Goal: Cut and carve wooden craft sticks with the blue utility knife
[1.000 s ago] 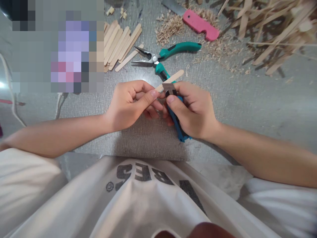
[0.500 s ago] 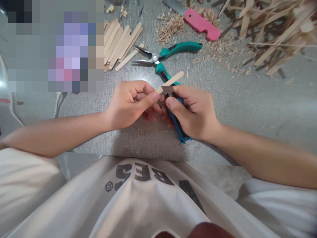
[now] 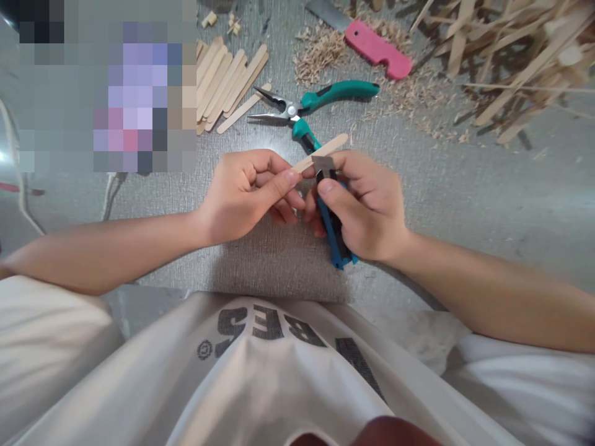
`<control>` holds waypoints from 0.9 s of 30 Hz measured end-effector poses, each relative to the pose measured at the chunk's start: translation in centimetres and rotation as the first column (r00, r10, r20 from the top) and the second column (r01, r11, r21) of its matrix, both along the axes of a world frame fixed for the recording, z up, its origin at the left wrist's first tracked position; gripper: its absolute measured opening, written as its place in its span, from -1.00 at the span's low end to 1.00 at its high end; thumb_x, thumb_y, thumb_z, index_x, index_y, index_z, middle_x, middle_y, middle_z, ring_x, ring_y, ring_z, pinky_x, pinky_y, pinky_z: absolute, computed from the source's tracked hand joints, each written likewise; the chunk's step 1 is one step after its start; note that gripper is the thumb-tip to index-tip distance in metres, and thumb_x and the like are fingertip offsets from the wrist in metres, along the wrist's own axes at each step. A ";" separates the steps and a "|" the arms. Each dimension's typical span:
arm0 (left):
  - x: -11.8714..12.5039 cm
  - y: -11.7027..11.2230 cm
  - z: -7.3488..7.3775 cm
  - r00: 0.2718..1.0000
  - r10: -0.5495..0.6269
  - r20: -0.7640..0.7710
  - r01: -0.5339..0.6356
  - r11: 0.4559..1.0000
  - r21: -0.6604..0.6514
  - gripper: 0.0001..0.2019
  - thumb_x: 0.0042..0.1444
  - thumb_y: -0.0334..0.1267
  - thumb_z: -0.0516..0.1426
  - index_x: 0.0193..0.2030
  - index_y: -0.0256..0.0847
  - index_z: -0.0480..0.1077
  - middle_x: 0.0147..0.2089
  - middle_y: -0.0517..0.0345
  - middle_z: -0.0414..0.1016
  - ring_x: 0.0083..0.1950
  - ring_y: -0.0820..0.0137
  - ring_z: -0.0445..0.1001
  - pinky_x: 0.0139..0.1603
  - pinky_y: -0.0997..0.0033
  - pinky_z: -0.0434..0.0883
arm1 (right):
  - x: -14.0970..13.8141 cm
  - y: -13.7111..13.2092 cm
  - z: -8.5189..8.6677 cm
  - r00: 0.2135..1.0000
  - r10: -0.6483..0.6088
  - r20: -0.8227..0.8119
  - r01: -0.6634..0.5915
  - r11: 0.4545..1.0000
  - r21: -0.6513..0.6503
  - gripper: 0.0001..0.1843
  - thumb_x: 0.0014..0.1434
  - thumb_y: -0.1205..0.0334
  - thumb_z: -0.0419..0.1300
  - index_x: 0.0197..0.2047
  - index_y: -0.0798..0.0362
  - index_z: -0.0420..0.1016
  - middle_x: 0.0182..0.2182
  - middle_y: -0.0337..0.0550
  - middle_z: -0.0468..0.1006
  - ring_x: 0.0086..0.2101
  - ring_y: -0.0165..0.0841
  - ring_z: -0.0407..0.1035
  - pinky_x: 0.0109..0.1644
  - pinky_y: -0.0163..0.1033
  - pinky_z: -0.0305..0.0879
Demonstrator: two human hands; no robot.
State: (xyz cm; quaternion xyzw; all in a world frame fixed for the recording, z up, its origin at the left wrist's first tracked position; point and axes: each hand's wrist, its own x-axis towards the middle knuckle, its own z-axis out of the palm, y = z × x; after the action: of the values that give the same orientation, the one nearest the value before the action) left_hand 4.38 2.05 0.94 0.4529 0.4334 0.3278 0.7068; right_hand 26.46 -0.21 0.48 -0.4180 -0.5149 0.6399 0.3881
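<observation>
My left hand [image 3: 258, 195] pinches one end of a pale wooden craft stick [image 3: 332, 145], whose rounded far end points up and to the right. In my right hand [image 3: 367, 204] is a blue and black utility knife [image 3: 332, 232], gripped with the thumb on its top. Its short, broad blade [image 3: 322, 165] lies against the near edge of the stick, just right of my left fingertips. Behind the stick, needle-nose pliers [image 3: 291, 111] with green handles rest with their jaws apart; my right hand and the stick partly cover the lower handle.
Several craft sticks [image 3: 232, 83] lie in a group at the upper left. A pink-handled folding knife [image 3: 377, 49] lies among wood shavings [image 3: 320, 56]. A heap of split sticks [image 3: 506, 56] fills the upper right. A white cable [image 3: 110, 195] runs at left; a blurred-out patch covers the upper-left corner.
My right hand with the utility knife has shifted slightly right and up along the stick, away from my left fingers. My left hand stays almost in place.
</observation>
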 end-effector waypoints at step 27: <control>-0.7 -0.3 -0.6 0.885 0.153 -0.439 0.094 0.866 0.491 -0.72 0.57 -0.10 0.32 -0.21 -0.13 0.67 -0.40 0.20 0.74 -0.51 0.50 0.48 -0.49 0.46 0.30 | -0.1 0.4 0.8 0.985 -0.016 0.170 0.042 0.988 -0.150 -0.85 0.56 0.11 0.41 -0.11 -0.10 0.63 -0.42 -0.35 0.69 -0.61 -0.43 0.46 -0.55 -0.25 0.38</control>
State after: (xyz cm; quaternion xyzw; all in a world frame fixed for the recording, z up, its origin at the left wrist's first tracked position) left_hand 3.66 1.80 0.29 0.6781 0.4968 0.3217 0.4357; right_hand 26.36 0.17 1.24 -0.5066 -0.4891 0.6342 0.3192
